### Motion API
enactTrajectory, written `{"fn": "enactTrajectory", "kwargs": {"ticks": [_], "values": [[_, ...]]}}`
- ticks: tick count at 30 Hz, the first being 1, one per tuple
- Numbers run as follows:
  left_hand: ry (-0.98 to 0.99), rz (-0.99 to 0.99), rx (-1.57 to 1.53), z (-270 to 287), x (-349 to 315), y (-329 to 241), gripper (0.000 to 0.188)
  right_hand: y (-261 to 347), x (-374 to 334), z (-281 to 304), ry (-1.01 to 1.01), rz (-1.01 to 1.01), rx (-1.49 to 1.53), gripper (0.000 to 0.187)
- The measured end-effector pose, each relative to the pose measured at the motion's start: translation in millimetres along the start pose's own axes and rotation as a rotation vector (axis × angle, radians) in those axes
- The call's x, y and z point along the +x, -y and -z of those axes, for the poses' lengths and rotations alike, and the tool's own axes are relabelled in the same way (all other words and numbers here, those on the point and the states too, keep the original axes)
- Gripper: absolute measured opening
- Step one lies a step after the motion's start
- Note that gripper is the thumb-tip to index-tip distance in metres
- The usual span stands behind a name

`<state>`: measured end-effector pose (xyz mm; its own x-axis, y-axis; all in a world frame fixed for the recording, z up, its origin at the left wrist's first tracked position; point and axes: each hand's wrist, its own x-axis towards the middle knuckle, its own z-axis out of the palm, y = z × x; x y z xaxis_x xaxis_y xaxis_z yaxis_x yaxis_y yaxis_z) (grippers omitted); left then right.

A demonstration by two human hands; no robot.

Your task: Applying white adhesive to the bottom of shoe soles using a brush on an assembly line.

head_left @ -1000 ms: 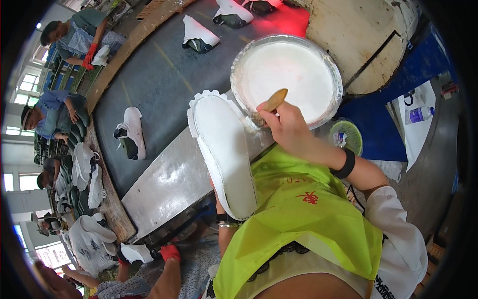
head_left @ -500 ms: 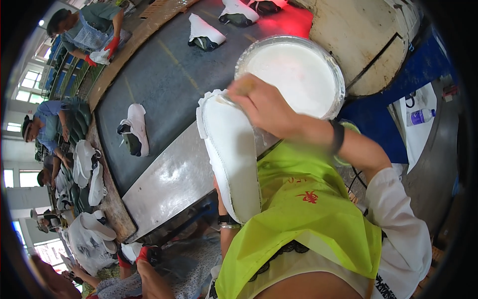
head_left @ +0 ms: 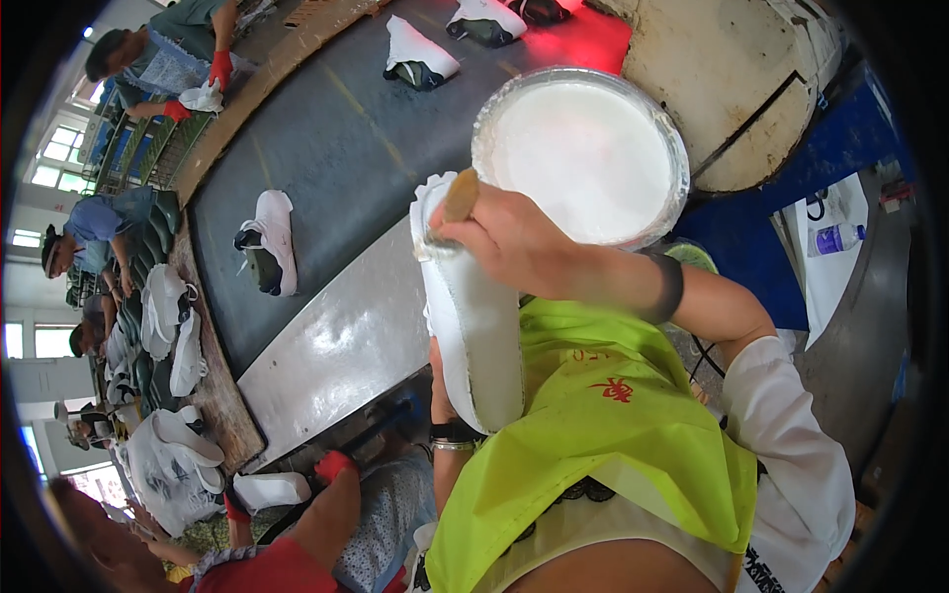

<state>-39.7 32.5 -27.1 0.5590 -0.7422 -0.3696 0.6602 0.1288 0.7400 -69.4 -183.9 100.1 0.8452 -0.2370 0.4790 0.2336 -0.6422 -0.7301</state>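
Brush (head_left: 460,197) on upturned white shoe (head_left: 478,341)

A dark grey conveyor belt (head_left: 326,133) spreads across the left and far part of the scene, its far right end tinted red by light. It carries 4 shoes: 1 white-and-dark-green shoe (head_left: 276,237) on the left, 2 white-and-green shoes (head_left: 420,51) farther off, and 1 mostly dark shoe (head_left: 542,11) at the far edge. A worn wooden border (head_left: 219,381) edges the left side. Along the near side runs a shiny metal strip (head_left: 336,371). At its right end stands a round basin (head_left: 481,163) of white liquid, its base hidden.
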Motion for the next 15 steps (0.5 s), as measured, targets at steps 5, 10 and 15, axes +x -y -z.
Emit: {"fn": "enactTrajectory", "kwargs": {"ticks": [5,10,15], "values": [[-0.05,-0.073,0.141,-1,0,0,0.051,-21,-3,23,0.033,-0.176,0.113,0.016],[-0.069,-0.178,0.29,0,27,-19,0.048,-39,-5,12,-0.145,-0.143,-0.017,0.019],[-0.057,-0.227,0.137,-6,97,-66,0.048,-37,-26,15,-0.123,-0.268,0.138,0.011]]}}
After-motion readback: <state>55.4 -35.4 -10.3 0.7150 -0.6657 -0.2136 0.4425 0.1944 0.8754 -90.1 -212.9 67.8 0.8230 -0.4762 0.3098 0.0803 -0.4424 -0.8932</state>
